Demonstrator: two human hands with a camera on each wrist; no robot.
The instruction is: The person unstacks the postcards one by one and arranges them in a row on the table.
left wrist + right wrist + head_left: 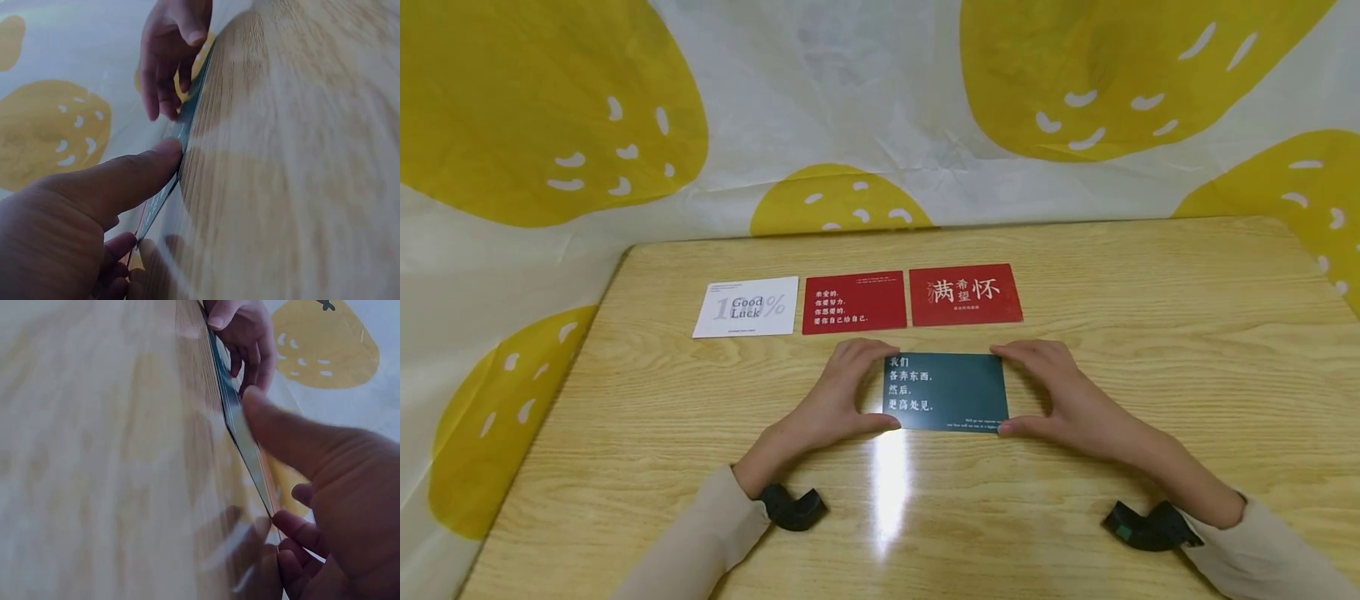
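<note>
A dark green card (955, 387) with white Chinese lettering lies flat, at or just above the wooden tabletop. At its left end, my left hand (838, 400) spans the short side, thumb at the near corner and fingertips at the far one. My right hand (1060, 396) holds the right end the same way. In the left wrist view, the left thumb (147, 172) meets the edge of the card (159, 200). The right thumb (281, 431) is slightly blurred over the card (247, 447) in the right wrist view, a fingertip at its far corner.
Beyond the green card, a white "Good Luck" card (745, 307), a red card with several lines of text (880, 292) and another red card (966, 312) lie in a row on the wooden table (1150, 300). Behind hangs a white cloth (850, 83) with yellow shapes.
</note>
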